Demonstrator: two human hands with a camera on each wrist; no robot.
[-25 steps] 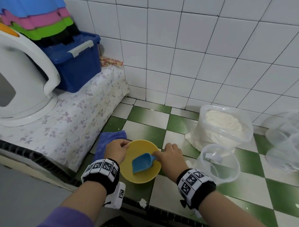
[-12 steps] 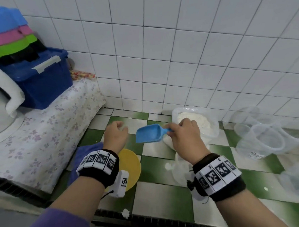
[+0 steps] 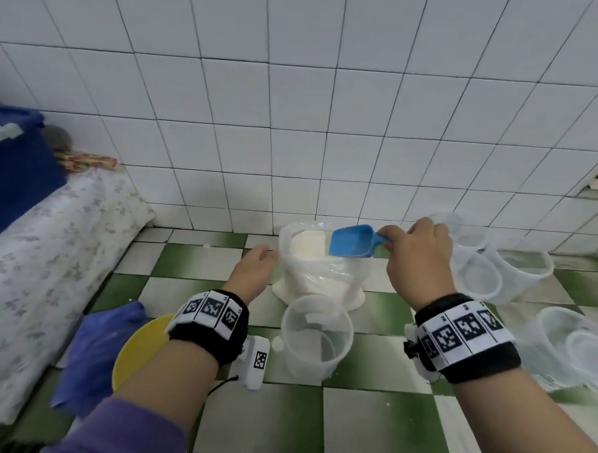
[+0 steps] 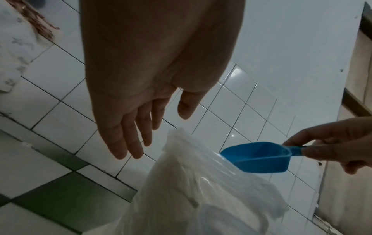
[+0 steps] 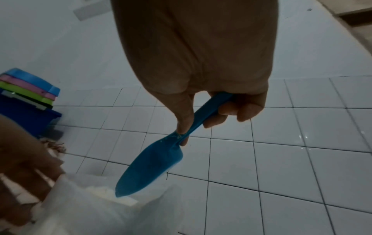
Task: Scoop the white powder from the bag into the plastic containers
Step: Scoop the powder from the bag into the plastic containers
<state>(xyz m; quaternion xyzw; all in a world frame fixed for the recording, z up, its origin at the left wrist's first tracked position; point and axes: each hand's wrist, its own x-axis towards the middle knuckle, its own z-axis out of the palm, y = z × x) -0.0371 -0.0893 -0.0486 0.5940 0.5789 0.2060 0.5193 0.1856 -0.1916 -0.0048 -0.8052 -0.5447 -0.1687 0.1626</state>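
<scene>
Right grip (image 3: 418, 257): your fingers and thumb are curled round the handle of the blue scoop (image 3: 353, 241), seen clearly in the right wrist view, thumb (image 5: 184, 114) laid along the handle. The scoop's mouth sits over the open top of the bag.

Left grip (image 3: 253, 270): released, fingers (image 4: 128, 136) straight and close together, holding nothing, just beside the bag's left edge; whether they touch the plastic cannot be told.

Bag of white powder (image 3: 318, 265): clear plastic, upright, at the middle of the head view, on the green-and-white checked tabletop (image 3: 360, 431), close to the white tiled wall (image 3: 296, 106). Powder (image 3: 307, 245) shows at its open top.

Plastic container (image 3: 315, 333): clear, upright, directly below the bag in the frame, near it; it looks empty, though the blur leaves that uncertain.

Further clear containers (image 3: 501, 269): grouped at the right of the frame, some lying on their sides; a stack (image 3: 573, 344) at lower right.

Yellow bowl (image 3: 138, 346): lower left, partly hidden by your left wrist.

Blue cloth (image 3: 93, 351): left of the bowl.

Floral cloth (image 3: 32, 255): left edge of the frame, with a dark blue box (image 3: 15, 169) above it.
</scene>
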